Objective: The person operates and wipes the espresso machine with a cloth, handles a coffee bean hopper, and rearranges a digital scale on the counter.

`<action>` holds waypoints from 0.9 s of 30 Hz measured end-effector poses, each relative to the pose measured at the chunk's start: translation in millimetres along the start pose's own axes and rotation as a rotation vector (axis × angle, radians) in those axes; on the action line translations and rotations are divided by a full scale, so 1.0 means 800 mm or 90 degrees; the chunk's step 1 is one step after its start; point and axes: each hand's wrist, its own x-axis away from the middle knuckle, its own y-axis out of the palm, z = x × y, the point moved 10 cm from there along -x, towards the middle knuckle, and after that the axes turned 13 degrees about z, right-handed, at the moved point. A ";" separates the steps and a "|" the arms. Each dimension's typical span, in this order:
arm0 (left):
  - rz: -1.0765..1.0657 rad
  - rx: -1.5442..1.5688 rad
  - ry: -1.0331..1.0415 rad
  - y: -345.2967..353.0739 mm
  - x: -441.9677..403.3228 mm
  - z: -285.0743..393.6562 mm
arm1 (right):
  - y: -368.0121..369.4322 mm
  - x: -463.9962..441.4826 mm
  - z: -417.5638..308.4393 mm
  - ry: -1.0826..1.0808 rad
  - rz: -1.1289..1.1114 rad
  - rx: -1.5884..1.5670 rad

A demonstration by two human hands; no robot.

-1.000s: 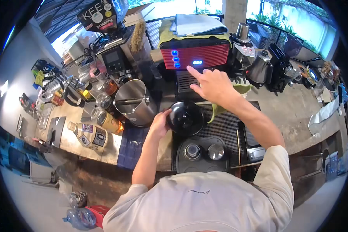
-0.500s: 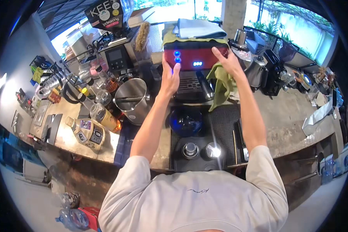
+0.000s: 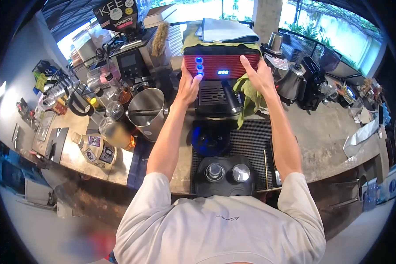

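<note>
Apparently steadying, left hand (image 3: 188, 89) and right hand (image 3: 261, 77) grasp the twelve-o'clock coffee machine (image 3: 220, 65); any shift needs even pressure.

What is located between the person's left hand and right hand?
In the head view, the espresso machine's red front panel, with its lit display, lies between the left hand and right hand.

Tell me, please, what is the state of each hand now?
Left hand: holding the red machine by its left side, thumb near the lit buttons.
Right hand: holding its right side.
</note>
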 end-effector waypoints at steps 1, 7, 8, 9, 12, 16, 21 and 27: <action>0.001 -0.005 0.000 0.000 0.000 -0.001 | 0.000 0.001 0.001 0.015 -0.006 0.016; 0.037 -0.011 -0.004 -0.009 -0.003 0.005 | 0.001 0.007 -0.004 0.044 -0.014 0.027; 0.037 -0.012 -0.003 -0.009 -0.004 0.002 | 0.001 0.008 -0.005 0.043 -0.014 0.026; 0.027 -0.012 -0.017 -0.009 -0.005 -0.007 | 0.000 0.010 -0.008 0.029 -0.007 0.021; 0.004 -0.017 -0.048 -0.008 -0.006 -0.023 | -0.001 0.011 -0.015 0.005 0.006 0.008; 0.002 -0.005 -0.077 -0.006 -0.001 -0.023 | -0.001 0.012 -0.009 0.019 -0.001 0.039; 0.016 -0.030 -0.048 -0.010 -0.002 -0.016 | -0.001 0.015 -0.011 0.009 0.001 0.026; 0.044 -0.037 -0.046 -0.014 -0.002 -0.003 | -0.005 0.015 -0.015 -0.004 0.012 0.015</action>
